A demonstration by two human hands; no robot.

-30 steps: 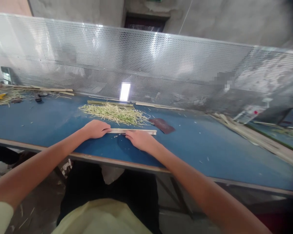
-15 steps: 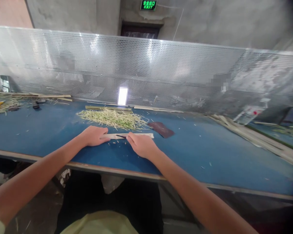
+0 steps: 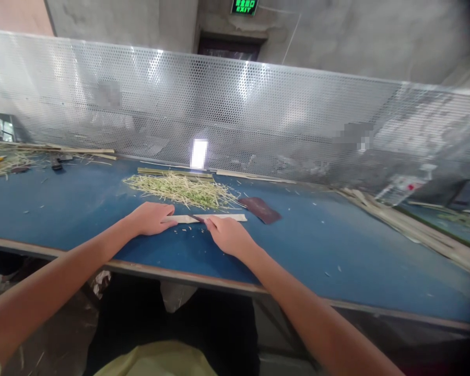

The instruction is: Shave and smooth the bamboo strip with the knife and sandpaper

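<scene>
Head view: left hand [image 3: 153,218] pinching pale strip [image 3: 183,219] near its 9 o'clock end, on desk [image 3: 317,250]. Right hand [image 3: 227,235] pinching dark knife [image 3: 198,219] at strip's middle. Shavings pile [image 3: 184,190] at strip's 12 o'clock, brown sheet [image 3: 261,210] 2 o'clock.

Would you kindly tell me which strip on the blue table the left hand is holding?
The pale strip in front of the pile of slivers; the left hand holds its left end, while all other strips lie untouched.
</scene>
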